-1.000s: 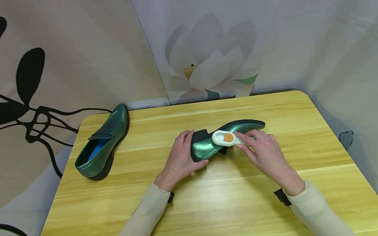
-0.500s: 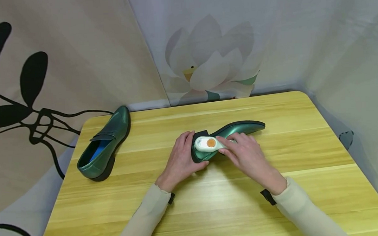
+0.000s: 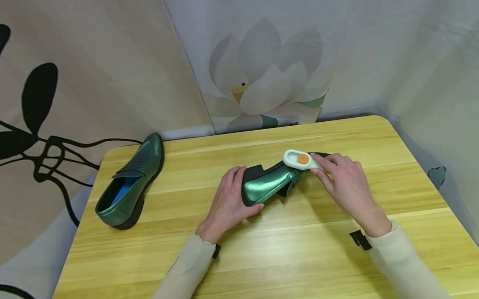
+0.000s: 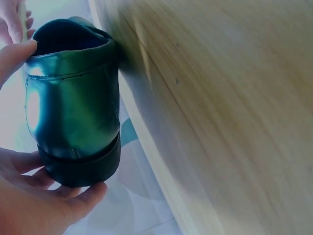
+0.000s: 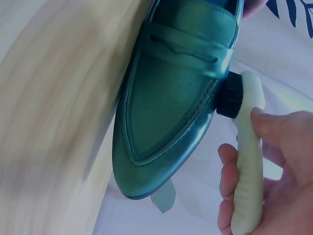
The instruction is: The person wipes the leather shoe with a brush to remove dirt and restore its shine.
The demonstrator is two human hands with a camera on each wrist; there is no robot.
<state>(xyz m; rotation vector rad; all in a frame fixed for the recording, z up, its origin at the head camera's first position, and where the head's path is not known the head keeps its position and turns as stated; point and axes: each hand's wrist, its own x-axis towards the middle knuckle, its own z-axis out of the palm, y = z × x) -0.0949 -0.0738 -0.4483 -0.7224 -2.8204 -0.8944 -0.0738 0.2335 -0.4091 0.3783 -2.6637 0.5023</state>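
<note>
A shiny green loafer (image 3: 267, 184) lies on its side on the table, sole facing away and toe to the right. My left hand (image 3: 227, 201) grips its heel; in the left wrist view the thumb is at the collar and the fingers reach under the black heel. In my right hand (image 3: 345, 187) is a white shoe brush (image 3: 293, 159) with an orange spot on its back. The right wrist view shows its dark bristles (image 5: 230, 95) against the side of the loafer, near the strap, with fingers wrapped round the handle.
A second green loafer (image 3: 143, 158) with a blue insole stands upright at the table's left edge, toe pointing back. The wooden table (image 3: 268, 264) backs onto a pale curtain (image 3: 360, 64) printed with a flower and dark leaves.
My right hand first slid the brush left toward the heel, then back right and away along the shoe's side toward the toe. The left hand and the shoe stay nearly in place.
</note>
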